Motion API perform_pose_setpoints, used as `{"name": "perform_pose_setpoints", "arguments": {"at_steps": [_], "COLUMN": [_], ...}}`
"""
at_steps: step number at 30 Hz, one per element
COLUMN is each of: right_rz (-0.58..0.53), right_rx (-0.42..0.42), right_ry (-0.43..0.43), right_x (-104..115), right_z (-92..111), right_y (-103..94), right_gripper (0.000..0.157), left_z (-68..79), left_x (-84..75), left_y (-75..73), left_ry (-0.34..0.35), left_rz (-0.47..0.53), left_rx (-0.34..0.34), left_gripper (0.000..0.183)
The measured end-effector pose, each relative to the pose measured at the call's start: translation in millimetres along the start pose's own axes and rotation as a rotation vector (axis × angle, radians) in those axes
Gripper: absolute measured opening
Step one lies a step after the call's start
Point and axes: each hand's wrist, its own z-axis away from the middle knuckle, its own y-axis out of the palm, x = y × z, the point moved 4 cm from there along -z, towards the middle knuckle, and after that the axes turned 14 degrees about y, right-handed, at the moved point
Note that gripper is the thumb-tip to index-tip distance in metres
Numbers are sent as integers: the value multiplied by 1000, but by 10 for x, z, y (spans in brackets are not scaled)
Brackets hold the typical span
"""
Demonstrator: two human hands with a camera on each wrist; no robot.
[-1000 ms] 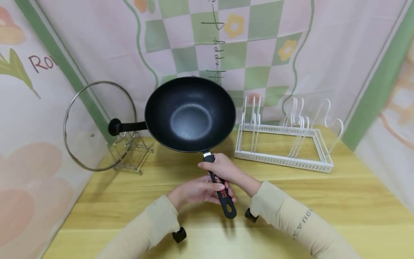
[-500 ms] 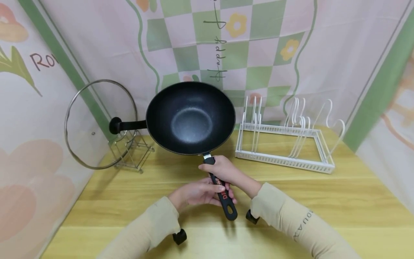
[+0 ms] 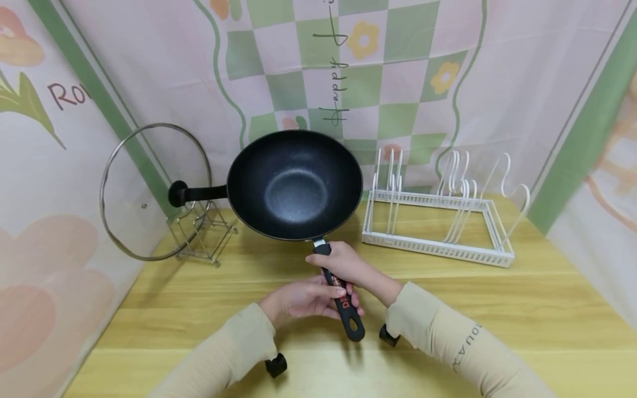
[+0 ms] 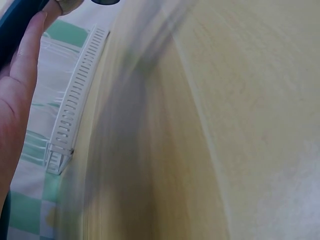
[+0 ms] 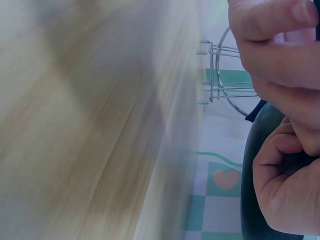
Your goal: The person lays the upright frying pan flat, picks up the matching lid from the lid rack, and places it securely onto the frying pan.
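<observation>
A black wok (image 3: 296, 193) is held up over the table, tilted so its inside faces me in the head view. My right hand (image 3: 343, 262) grips its long black handle close to the metal collar. Lower on the same handle, my left hand (image 3: 313, 298) holds it from the left, thumb on top and fingertips showing past the far side. The handle's end with its hanging hole sticks out below both hands. In the right wrist view, the curled fingers (image 5: 280, 65) of one hand show above the other, with the wok's dark outer side (image 5: 255, 185) behind.
At the left, a glass lid (image 3: 155, 192) with a metal rim and black knob stands upright in a small wire rack (image 3: 204, 243). To the right is a white pan rack (image 3: 438, 249) with upright hooked dividers. A patterned cloth (image 3: 343, 72) hangs behind the wooden table (image 3: 473, 309).
The wok has sunk slightly in the head view, and both hands have come down a little with it. Their hold on the handle looks the same. The lid and racks stay in place.
</observation>
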Motion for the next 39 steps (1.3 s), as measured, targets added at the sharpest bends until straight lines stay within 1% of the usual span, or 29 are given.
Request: {"name": "perform_pose_setpoints", "arguments": {"at_steps": [13, 19, 24, 32, 39], "right_rz": [-9, -22, -27, -23, -29], "right_rx": [31, 45, 44, 32, 28], "right_ry": [-7, -4, -1, 4, 4], "right_x": [-31, -28, -31, -50, -54], "right_z": [-1, 23, 40, 40, 49], "right_y": [35, 48, 53, 65, 64], "right_gripper": [35, 35, 35, 35, 35], "left_z": [29, 44, 52, 64, 63], "left_x": [18, 30, 46, 67, 83], "left_y": [4, 7, 3, 15, 10], "left_ry": [-18, -17, -22, -37, -37], "left_rz": [16, 22, 22, 29, 39], "left_rx": [-3, -3, -11, -19, -18], "left_gripper": [17, 13, 11, 14, 7]}}
